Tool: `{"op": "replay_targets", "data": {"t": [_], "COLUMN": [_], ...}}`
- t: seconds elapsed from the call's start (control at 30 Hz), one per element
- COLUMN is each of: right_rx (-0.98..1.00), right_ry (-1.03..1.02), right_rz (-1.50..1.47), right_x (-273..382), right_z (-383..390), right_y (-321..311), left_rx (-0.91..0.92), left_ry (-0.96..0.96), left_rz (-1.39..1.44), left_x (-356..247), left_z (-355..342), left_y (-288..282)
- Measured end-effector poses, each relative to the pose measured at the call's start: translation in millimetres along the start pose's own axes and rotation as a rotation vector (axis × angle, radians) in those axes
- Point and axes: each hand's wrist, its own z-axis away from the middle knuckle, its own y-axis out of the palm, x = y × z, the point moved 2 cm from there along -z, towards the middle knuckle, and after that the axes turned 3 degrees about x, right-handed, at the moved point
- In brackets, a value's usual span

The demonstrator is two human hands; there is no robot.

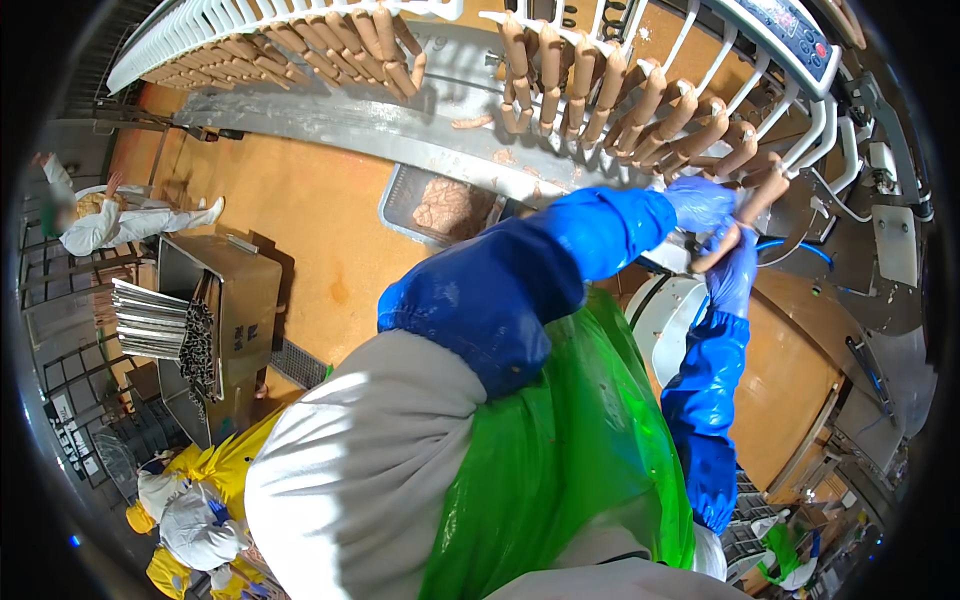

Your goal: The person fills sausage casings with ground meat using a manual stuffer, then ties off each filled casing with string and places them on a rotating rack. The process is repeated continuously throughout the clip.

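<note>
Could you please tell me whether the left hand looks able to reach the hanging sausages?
Probably yes: the left hand is close beside the hanging sausages, with nothing visibly between.

Sausages point(585, 92) hang at the far side above a counter point(460, 90), with a control panel point(785, 38) at far right. Nearer, a crate point(398, 200) holds meat point(445, 206); to its left, a cart point(240, 310) carries bars point(155, 320).

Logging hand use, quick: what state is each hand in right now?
Left hand: near hanging sausages; open or closed cannot be told.
Right hand: a sausage crosses in front; grip cannot be told.
</note>
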Motion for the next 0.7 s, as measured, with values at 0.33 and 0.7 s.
{"op": "replay_targets", "data": {"t": [0.33, 0.7], "right_rx": [-0.059, 0.224], "right_ry": [-0.436, -0.061], "right_rz": [0.021, 1.355], "right_x": [-53, -330], "right_z": [31, -206], "right_y": [-80, 107], "left_rx": [-0.45, -0.402], "left_ry": [-0.202, -1.01], "left_rz": [0.387, 0.603], "left_x": [201, 302], "left_z": [187, 454], "left_y": [94, 178]}}
